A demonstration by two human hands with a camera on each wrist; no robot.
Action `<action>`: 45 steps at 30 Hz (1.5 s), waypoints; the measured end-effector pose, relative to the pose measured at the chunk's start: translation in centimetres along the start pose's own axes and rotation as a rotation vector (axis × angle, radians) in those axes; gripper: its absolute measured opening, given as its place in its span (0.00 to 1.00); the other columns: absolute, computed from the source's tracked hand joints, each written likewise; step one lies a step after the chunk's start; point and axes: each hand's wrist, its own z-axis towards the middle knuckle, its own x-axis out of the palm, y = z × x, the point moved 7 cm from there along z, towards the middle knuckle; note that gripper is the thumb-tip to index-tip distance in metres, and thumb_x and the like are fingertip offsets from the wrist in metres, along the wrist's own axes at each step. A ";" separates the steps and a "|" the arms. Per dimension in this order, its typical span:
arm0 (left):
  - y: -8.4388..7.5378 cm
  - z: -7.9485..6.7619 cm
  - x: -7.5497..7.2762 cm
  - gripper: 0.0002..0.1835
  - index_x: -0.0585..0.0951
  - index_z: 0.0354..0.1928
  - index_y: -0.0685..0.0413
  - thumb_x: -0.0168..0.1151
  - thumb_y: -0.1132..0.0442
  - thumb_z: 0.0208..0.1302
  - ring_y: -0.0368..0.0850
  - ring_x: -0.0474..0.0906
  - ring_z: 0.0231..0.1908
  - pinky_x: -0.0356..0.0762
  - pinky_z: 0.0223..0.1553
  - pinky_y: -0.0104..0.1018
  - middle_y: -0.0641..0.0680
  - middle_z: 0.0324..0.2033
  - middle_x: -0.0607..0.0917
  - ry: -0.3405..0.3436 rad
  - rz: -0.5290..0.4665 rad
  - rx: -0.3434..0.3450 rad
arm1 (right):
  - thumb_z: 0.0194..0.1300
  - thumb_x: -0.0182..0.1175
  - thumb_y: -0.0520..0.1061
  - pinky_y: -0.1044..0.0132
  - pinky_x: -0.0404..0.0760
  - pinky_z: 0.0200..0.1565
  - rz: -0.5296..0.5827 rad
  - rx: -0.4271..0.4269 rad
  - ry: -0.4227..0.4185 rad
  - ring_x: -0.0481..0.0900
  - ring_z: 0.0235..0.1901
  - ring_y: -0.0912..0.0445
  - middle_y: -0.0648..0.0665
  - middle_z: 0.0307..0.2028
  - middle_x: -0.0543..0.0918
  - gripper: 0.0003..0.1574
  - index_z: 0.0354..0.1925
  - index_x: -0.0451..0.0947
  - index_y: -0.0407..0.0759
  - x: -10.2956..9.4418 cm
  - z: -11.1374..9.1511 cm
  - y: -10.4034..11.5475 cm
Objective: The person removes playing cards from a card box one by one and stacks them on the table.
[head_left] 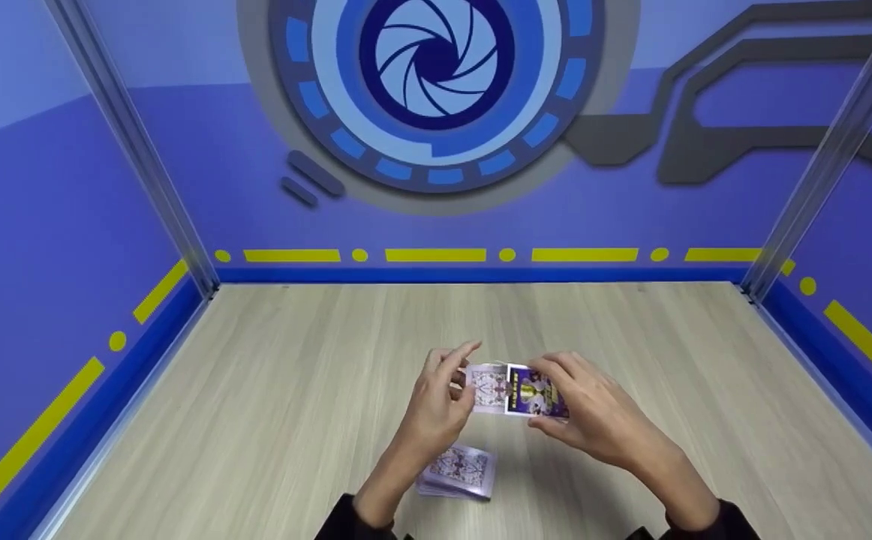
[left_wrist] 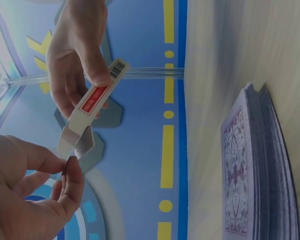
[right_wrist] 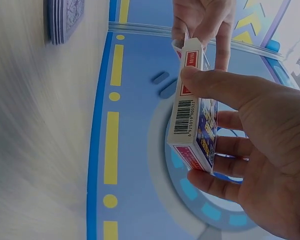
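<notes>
My right hand point(head_left: 597, 412) grips a small card box point(head_left: 537, 394) above the table, thumb along one narrow side and fingers on the other. The box has a purple and yellow face, and its white side carries a barcode point(right_wrist: 184, 117). Out of its open left end sticks a patterned playing card point(head_left: 489, 389). My left hand point(head_left: 436, 397) pinches the outer end of that card between thumb and fingers. In the left wrist view the card looks thin and edge-on at the box's opening. Whatever lies deeper inside the box is hidden.
A stack of playing cards point(head_left: 460, 472) lies back side up on the wooden table point(head_left: 293, 390), partly behind my left forearm. Its edges are slightly uneven. Blue printed panels point(head_left: 436, 225) stand around the table's back and sides, joined by metal corner posts point(head_left: 139, 150).
</notes>
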 end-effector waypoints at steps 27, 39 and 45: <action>-0.1 -0.7 0.4 0.39 0.75 0.69 0.54 0.80 0.57 0.55 0.46 0.72 0.56 0.73 0.62 0.40 0.53 0.55 0.74 0.194 0.591 0.184 | 0.53 0.81 0.55 0.53 0.82 0.51 0.004 0.015 0.035 0.78 0.53 0.53 0.47 0.56 0.80 0.45 0.64 0.76 0.45 0.1 0.0 -0.5; -0.2 -0.4 -1.8 0.36 0.76 0.67 0.59 0.79 0.64 0.56 0.52 0.73 0.62 0.75 0.62 0.47 0.57 0.60 0.75 0.201 0.639 0.138 | 0.54 0.81 0.52 0.50 0.80 0.45 -0.017 0.088 -0.031 0.80 0.49 0.48 0.40 0.55 0.80 0.43 0.63 0.76 0.40 -1.9 -0.6 -3.2; 0.4 -1.2 -1.0 0.35 0.77 0.67 0.56 0.77 0.66 0.57 0.49 0.73 0.60 0.75 0.62 0.45 0.54 0.58 0.77 0.388 0.652 0.030 | 0.53 0.81 0.52 0.52 0.80 0.42 -0.018 0.117 -0.058 0.78 0.47 0.51 0.41 0.54 0.81 0.44 0.63 0.75 0.41 -2.5 -0.7 -4.0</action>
